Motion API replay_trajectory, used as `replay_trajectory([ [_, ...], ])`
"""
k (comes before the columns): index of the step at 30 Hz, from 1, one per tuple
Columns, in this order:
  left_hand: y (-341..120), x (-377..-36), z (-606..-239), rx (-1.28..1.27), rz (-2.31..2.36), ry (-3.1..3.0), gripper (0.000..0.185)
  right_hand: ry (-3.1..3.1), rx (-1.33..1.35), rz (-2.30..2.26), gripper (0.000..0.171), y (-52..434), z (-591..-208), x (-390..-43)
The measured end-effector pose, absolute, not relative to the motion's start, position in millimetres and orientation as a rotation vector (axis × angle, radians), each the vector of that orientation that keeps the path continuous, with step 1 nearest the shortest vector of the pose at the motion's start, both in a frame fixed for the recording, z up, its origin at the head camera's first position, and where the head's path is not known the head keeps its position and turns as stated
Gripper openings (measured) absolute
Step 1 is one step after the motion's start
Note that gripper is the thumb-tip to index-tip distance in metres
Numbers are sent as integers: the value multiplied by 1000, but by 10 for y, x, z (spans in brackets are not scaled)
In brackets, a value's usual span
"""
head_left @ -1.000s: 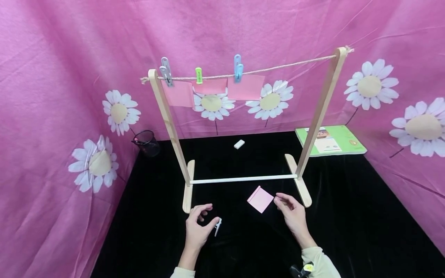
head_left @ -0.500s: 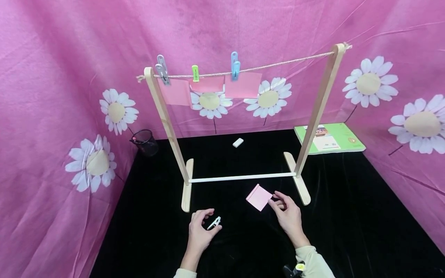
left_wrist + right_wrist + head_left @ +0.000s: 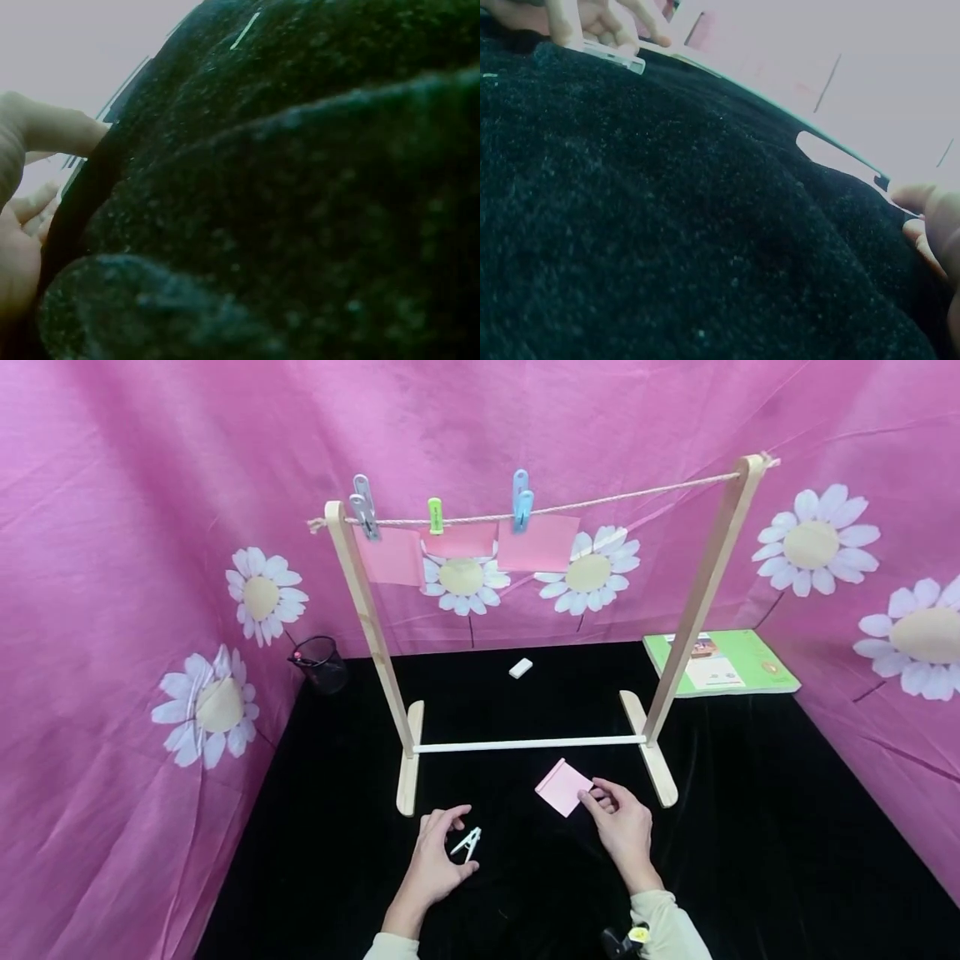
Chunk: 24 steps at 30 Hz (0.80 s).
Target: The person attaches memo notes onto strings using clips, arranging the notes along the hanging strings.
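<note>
In the head view my left hand (image 3: 435, 864) is low at centre-left, holding a small white clothespin (image 3: 467, 843) between thumb and fingers. The clothespin's two legs stand spread apart toward the palm. My right hand (image 3: 621, 831) pinches the right corner of a square pink paper note (image 3: 565, 788) between thumb and fingers. That note has a rolled or folded strip along its upper left edge. The right wrist view shows the white clothespin (image 3: 611, 56) under the fingers of the left hand (image 3: 592, 22). Only some fingers (image 3: 60, 129) show at the edge of the left wrist view.
A wooden stand (image 3: 367, 618) carries a string (image 3: 630, 497). Pink papers (image 3: 536, 545) hang there from a grey clip (image 3: 364, 508), a green clip (image 3: 435, 517) and a blue clip (image 3: 522, 502). Behind are a white eraser-like block (image 3: 521, 668), mesh cup (image 3: 322, 667) and green book (image 3: 750, 662).
The clothespin has turned within my left hand, its legs now showing spread. My right hand has shifted slightly left and overlaps more of the pink note. The head view has swayed a little.
</note>
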State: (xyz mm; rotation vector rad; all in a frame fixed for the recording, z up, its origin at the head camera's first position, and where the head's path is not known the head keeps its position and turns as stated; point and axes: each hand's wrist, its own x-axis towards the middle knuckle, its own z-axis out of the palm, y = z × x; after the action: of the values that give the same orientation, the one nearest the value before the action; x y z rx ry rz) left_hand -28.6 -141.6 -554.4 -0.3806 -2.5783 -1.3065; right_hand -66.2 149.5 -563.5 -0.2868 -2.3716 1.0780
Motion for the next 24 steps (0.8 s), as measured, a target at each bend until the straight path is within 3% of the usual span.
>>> replay_trajectory([
  [10,-1454,-318,-5632,-384,-1472,-2394,62,-2320,-322,1170,24,1499,-5637,-635],
  [24,-1397,-280,-5659,-398,-1393,-2257,57,-2285,-353,1355,19,1489,-5636,-644],
])
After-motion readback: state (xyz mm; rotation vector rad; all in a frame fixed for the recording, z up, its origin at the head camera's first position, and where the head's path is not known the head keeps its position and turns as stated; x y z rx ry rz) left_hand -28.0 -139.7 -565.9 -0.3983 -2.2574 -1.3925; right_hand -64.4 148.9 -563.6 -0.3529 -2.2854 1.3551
